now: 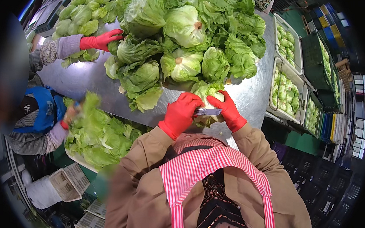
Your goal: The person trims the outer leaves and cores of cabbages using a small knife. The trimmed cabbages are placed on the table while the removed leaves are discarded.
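Note:
My left hand, in a red rubber glove, is closed around a small knife. Its flat metal blade points right, across the near side of a head of lettuce. On the other side of that head, my right hand, gloved in red too, grips it with thumb and fingers. The handle of the knife is hidden in my left fist. Just beyond both hands, a large pile of lettuce heads rests on the metal table; some cut stems face me.
At left, a co-worker's red-gloved hand touches the pile; their other hand is blurred above a container heaped with loose leaves. White crates of lettuce stand on the right, beside green crates. Black crates are at lower right.

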### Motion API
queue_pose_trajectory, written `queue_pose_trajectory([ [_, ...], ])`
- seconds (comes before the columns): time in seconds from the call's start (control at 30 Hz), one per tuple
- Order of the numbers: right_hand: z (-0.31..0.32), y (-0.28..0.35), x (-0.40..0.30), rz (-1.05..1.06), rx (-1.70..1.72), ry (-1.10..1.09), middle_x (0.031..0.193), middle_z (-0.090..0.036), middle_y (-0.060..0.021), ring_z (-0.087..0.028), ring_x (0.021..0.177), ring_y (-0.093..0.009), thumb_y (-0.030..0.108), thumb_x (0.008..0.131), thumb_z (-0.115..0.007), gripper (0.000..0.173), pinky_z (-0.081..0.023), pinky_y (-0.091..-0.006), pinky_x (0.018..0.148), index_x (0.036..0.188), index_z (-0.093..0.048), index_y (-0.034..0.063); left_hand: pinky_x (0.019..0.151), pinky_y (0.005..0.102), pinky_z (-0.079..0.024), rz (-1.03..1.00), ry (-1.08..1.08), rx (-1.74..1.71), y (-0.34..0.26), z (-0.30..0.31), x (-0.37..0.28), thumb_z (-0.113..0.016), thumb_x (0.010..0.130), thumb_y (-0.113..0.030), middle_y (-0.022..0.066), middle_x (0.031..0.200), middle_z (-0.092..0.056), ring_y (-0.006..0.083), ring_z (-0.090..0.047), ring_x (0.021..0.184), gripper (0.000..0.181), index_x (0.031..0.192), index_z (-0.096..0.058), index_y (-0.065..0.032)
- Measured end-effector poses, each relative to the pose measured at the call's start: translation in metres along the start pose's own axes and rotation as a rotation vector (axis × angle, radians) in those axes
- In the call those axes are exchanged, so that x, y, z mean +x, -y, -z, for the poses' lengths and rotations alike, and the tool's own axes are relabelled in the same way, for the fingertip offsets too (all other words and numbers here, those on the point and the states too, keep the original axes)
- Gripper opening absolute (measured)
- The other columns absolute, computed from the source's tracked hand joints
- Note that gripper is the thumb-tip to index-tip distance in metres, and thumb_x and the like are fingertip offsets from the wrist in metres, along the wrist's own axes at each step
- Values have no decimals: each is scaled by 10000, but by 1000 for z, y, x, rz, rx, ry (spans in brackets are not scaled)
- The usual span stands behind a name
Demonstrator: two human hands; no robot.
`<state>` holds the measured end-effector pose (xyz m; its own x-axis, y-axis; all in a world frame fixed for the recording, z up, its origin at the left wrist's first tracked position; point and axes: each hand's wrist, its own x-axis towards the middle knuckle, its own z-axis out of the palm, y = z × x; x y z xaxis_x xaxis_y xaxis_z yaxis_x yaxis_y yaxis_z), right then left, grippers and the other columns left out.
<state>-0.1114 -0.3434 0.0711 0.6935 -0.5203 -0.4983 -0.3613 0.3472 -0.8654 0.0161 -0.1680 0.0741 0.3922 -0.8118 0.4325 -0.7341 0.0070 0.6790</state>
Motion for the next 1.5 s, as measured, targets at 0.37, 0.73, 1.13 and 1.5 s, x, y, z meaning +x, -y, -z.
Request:
queue_pose_trajectory([
  [0.37, 7, -28, -18, -257, 575, 156, 1290, -628, -122, -620, 1170, -238, 243, 951, -699, 583, -502, -361, 998, 1434, -458, 24, 756, 324, -525, 765, -89, -384, 98, -3, -44, -736, 876, -89, 45, 1170, -625, 181, -617, 990, 305, 1150, -607, -60],
  [0.73, -8, -3, -16, 106, 295, 218, 1379, -574, -91, -565, 1248, -227, 372, 948, -695, 668, -465, -371, 1039, 1468, -420, 54, 777, 240, -507, 828, -240, -1074, 40, -17, 16, -681, 973, -173, 25, 1028, -704, 80, -619, 859, 282, 1213, -649, -27],
  [1.13, 13, -6, -8, -46, 325, 227, 1372, -564, -68, -608, 1178, -222, 320, 941, -709, 657, -531, -361, 948, 1477, -410, 84, 914, 260, -489, 693, -147, -866, 22, -22, 3, -707, 957, -238, 41, 1197, -667, 119, -621, 1062, 564, 1440, -488, -45],
  [1.5, 21, -14, -9, -194, 639, 115, 1349, -593, -90, -608, 1194, -275, 337, 936, -711, 619, -531, -455, 954, 1444, -458, 88, 642, 388, -539, 520, -81, -63, -26, -10, -13, -648, 946, -173, 99, 859, -687, 278, -685, 757, 263, 1201, -609, -124],
])
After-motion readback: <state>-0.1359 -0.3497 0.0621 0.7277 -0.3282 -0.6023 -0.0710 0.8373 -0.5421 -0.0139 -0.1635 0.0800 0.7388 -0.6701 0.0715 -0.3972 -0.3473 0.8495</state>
